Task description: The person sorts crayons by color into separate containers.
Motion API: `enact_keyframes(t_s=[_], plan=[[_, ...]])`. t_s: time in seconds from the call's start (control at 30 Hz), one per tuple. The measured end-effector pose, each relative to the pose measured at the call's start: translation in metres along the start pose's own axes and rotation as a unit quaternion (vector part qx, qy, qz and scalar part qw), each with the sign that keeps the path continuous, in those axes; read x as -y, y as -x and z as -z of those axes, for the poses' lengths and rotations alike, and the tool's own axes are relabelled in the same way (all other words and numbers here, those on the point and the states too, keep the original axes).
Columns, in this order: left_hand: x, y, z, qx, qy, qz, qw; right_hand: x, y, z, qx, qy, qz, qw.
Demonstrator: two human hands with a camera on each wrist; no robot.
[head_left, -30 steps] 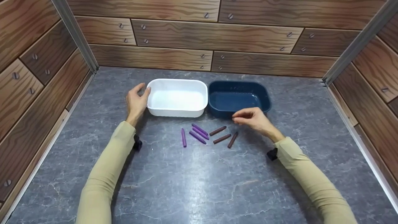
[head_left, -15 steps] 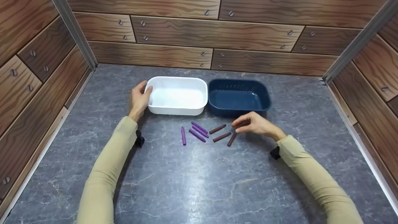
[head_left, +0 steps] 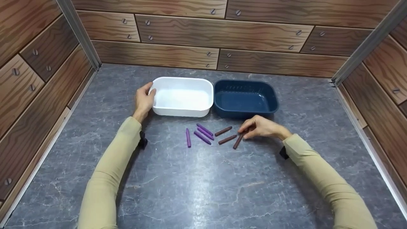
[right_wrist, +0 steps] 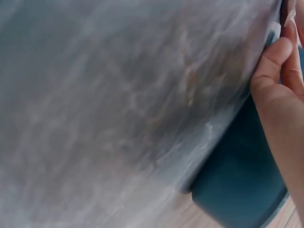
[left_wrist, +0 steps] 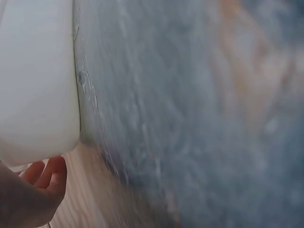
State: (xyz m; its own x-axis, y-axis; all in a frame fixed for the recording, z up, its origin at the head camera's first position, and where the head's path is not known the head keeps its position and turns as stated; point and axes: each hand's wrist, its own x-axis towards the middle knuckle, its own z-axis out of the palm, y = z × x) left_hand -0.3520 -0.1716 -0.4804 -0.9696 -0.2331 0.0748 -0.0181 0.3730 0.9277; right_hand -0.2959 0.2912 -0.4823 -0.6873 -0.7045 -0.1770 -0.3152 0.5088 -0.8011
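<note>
Just right of the frame's centre, a brown crayon (head_left: 237, 144) lies slanted on a grey marbled tabletop (head_left: 171, 181), its upper end pinched between bent thumb and fingertip of the right hand (head_left: 263, 127). To its left lie two other brown crayons (head_left: 227, 140), then four purple crayons (head_left: 202, 137). Above them stand a navy container (head_left: 243, 114), its inner floor glinting, and, left, a white container (head_left: 181, 113), its end wall gripped by the left hand (head_left: 143, 100), thumb at the rim, fingers outside.

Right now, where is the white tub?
In the head view, the white tub stands just left of centre, with the left hand on its left end and the dark blue tub beside its right.
</note>
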Motion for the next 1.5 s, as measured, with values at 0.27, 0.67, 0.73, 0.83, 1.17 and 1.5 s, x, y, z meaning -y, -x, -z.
enact_keyframes(t_s=[0.27,0.67,0.73,0.83,1.17,1.5], plan=[[-0.003,-0.003,0.002,0.002,-0.024,-0.013,0.9996,0.0,-0.002,0.001,-0.001,0.014,0.009,1.0],[-0.001,-0.003,0.001,0.006,-0.031,-0.025,0.9992,-0.001,-0.005,-0.003,-0.006,0.03,0.035,0.999],[-0.001,-0.002,0.001,0.006,-0.032,-0.026,0.9991,-0.001,-0.004,-0.004,-0.008,0.03,0.038,0.999],[-0.001,-0.002,0.0,0.005,-0.032,-0.031,0.999,-0.001,-0.003,-0.004,-0.013,0.03,0.038,0.999],[0.001,-0.001,0.0,0.002,-0.05,-0.032,0.9982,0.002,0.0,-0.004,-0.019,0.02,0.009,1.0],[0.0,-0.002,0.0,0.006,-0.044,-0.032,0.9985,0.028,-0.009,-0.013,-0.049,0.017,0.033,0.998]])
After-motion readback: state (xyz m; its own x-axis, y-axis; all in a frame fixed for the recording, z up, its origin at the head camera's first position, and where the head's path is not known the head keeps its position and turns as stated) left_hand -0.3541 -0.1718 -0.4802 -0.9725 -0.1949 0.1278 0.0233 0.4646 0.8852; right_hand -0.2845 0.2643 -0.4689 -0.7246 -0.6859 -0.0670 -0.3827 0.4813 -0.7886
